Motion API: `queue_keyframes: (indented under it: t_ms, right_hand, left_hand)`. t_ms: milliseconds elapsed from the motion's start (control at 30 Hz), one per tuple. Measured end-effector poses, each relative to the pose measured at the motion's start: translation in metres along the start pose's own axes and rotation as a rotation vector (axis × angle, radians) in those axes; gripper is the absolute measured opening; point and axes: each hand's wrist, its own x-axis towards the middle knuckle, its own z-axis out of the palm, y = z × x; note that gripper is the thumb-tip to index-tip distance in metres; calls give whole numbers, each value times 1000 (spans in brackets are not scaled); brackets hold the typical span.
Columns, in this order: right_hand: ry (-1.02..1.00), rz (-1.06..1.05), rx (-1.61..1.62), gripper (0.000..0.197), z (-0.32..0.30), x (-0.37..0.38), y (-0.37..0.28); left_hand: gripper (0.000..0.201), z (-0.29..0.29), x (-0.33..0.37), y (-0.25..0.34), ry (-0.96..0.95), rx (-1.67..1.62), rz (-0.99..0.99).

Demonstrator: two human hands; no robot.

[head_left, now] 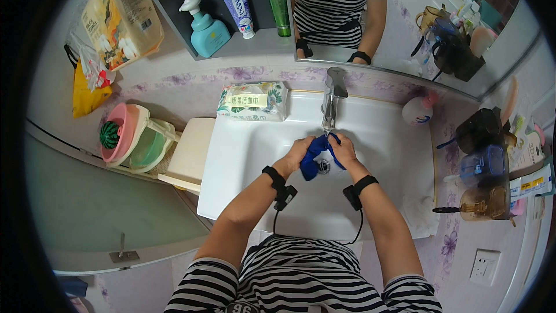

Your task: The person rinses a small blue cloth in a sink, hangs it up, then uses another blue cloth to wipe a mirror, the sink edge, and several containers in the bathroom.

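Note:
Both of my hands hold a dark blue cloth (313, 156) under the spout of the chrome faucet (329, 110), over the white sink basin (272, 145). My left hand (296, 153) grips the cloth's left side, and a fold of it hangs down toward the drain (324, 166). On the other side, my right hand (344, 152) has its fingers closed on the cloth's upper right part. The undersides of both hands are hidden. Each wrist wears a black strap with a small box and a cable.
Left of the faucet, a soft pack of tissues (253, 101) lies on the sink's back ledge. A white bottle with a pink top (418, 109) stands at the back right corner. Wall-mounted cup holders (483, 165) jut out at right; a shelf rack with basins (136, 139) stands left.

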Motion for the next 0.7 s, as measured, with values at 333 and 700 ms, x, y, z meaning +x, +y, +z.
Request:
queue_keyframes:
  t_ms: [333, 700]
  right_hand:
    - [-648, -8, 220, 19, -26, -11, -29]
    - [-572, -59, -166, 41, -16, -29, 4]
  left_hand:
    - [53, -22, -11, 18, -256, 536, 294]
    - [21, -15, -28, 25, -141, 577, 429]
